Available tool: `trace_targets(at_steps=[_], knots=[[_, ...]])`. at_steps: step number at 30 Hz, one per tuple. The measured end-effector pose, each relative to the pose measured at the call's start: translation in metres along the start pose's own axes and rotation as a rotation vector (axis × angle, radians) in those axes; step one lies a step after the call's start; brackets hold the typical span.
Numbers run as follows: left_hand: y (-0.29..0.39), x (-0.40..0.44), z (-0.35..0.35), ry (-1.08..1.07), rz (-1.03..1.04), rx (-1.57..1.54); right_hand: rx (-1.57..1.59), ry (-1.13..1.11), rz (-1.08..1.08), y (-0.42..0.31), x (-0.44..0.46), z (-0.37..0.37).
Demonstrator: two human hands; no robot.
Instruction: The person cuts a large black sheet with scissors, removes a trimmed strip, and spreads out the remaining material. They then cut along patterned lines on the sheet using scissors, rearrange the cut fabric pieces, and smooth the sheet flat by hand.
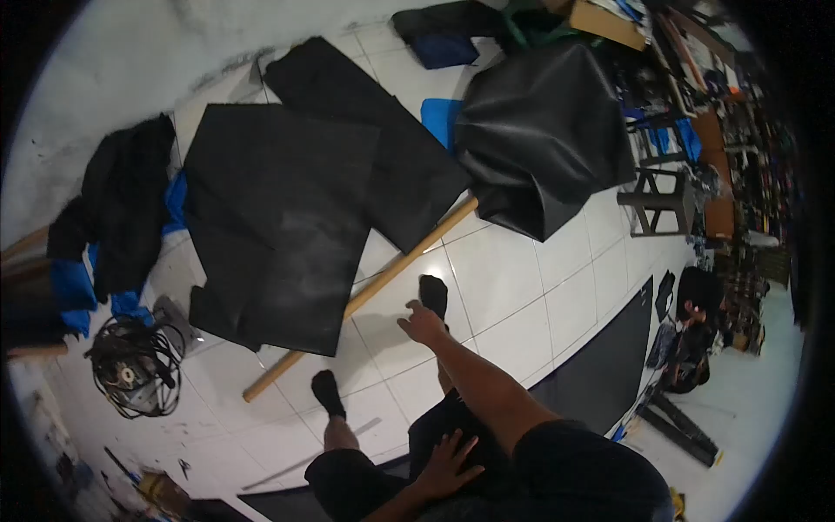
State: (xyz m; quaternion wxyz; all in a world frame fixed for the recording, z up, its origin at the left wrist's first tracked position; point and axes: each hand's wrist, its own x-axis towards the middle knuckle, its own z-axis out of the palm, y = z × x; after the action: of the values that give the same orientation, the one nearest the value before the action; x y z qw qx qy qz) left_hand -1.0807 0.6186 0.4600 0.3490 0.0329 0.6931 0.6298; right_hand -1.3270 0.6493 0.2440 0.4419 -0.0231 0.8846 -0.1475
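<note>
My right hand [422, 324] reaches out over the white tiled floor with nothing in it, its fingers apart and a little bent. It hangs near my dark-socked foot [433, 296]. My left hand [449, 467] lies on my dark shorts with the fingers spread. In front of me a long tan pole [383, 287] lies slantwise on the tiles. Part of it is under a large black sheet [278, 217] with angular cut edges. A second black sheet [357, 113] lies partly beneath that one. To the right is a creased, shiny black sheet [548, 130].
A dark stool [657, 204] stands at the right, near crowded shelves [748, 191]. A coiled black cable bundle [135, 370] lies at the left by a dark cloth heap [130, 200]. Behind my legs another dark sheet [600, 365] lies on the floor.
</note>
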Motion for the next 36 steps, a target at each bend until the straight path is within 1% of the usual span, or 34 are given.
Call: trace_targets(at_steps=[1,2,3,5,6,7,8,9,10,12,13,15,16,18,19,20,21,22,23,24,25,27,28,30,31,33,34,35,36], knots=[[0.003,0.024,0.009,0.056,0.026,-0.052,0.036,-0.04,0.018,0.003,0.019,-0.007],[0.018,0.051,0.021,0.138,0.097,-0.016,0.023,-0.073,0.017,0.011,0.04,-0.009],[0.035,0.07,0.03,0.141,0.074,-0.038,0.057,-0.071,0.023,0.023,0.06,-0.006],[0.059,0.112,0.036,0.233,-0.019,-0.009,0.083,-0.082,0.021,0.047,0.116,-0.011],[0.065,0.125,0.039,0.126,-0.108,-0.02,0.103,-0.078,0.042,0.061,0.141,-0.01],[0.065,0.133,0.05,0.128,-0.132,-0.038,0.124,-0.075,0.065,0.077,0.166,-0.003],[0.062,0.138,0.064,0.193,-0.116,-0.051,-0.01,-0.053,-0.121,0.128,0.219,0.033],[0.061,0.145,0.074,0.257,-0.104,-0.068,0.082,-0.041,-0.07,0.144,0.247,0.037],[0.073,0.153,0.066,0.256,-0.129,-0.087,0.175,-0.023,-0.02,0.16,0.275,0.04],[0.099,0.167,0.033,0.152,-0.275,-0.144,0.69,0.011,0.319,0.12,0.277,-0.019],[0.094,0.17,0.047,0.159,-0.305,-0.155,0.9,0.03,0.348,0.112,0.281,-0.037],[0.075,0.177,0.09,0.437,-0.126,-0.077,0.952,0.081,0.499,0.126,0.32,-0.036],[0.072,0.179,0.105,0.46,-0.148,-0.07,0.965,0.055,0.463,0.124,0.326,-0.043],[0.072,0.184,0.126,0.265,-0.238,-0.058,0.983,0.057,0.431,0.104,0.319,-0.06],[0.074,0.193,0.114,0.288,-0.244,-0.06,0.995,0.086,0.425,0.093,0.314,-0.067],[0.082,0.203,0.088,0.406,-0.088,0.022,0.906,0.04,0.567,0.09,0.316,-0.073],[0.09,0.208,0.072,0.519,0.07,0.106,0.892,0.029,0.554,0.088,0.318,-0.073],[0.095,0.212,0.072,0.543,0.066,0.108,1.049,0.003,0.5,0.084,0.319,-0.07],[0.1,0.215,0.074,0.617,0.001,-0.002,1.154,-0.101,0.443,0.096,0.33,-0.062],[0.103,0.217,0.078,0.693,-0.066,-0.112,1.254,-0.211,0.392,0.09,0.327,-0.064],[0.098,0.218,0.085,0.722,-0.072,-0.107,1.238,-0.221,0.438,0.09,0.318,-0.07],[0.086,0.215,0.101,0.611,0.016,0.277,1.235,-0.175,0.478,0.121,0.346,-0.049],[0.09,0.217,0.102,0.629,0.008,0.274,1.221,-0.189,0.471,0.114,0.335,-0.048],[0.097,0.222,0.097,0.707,0.005,0.138,1.345,-0.063,0.553,0.102,0.309,-0.059],[0.097,0.223,0.099,0.731,0.011,0.145,1.337,-0.071,0.529,0.095,0.3,-0.063],[0.097,0.224,0.108,0.695,-0.009,-0.022,1.576,-0.112,0.181,0.104,0.296,-0.064],[0.096,0.224,0.112,0.719,0.006,-0.015,1.474,-0.093,-0.003,0.105,0.289,-0.072],[0.095,0.222,0.116,0.69,0.004,0.082,1.378,-0.055,-0.179,0.105,0.282,-0.079],[0.096,0.219,0.118,0.663,-0.002,0.183,1.495,-0.017,-0.088,0.08,0.25,-0.108]])
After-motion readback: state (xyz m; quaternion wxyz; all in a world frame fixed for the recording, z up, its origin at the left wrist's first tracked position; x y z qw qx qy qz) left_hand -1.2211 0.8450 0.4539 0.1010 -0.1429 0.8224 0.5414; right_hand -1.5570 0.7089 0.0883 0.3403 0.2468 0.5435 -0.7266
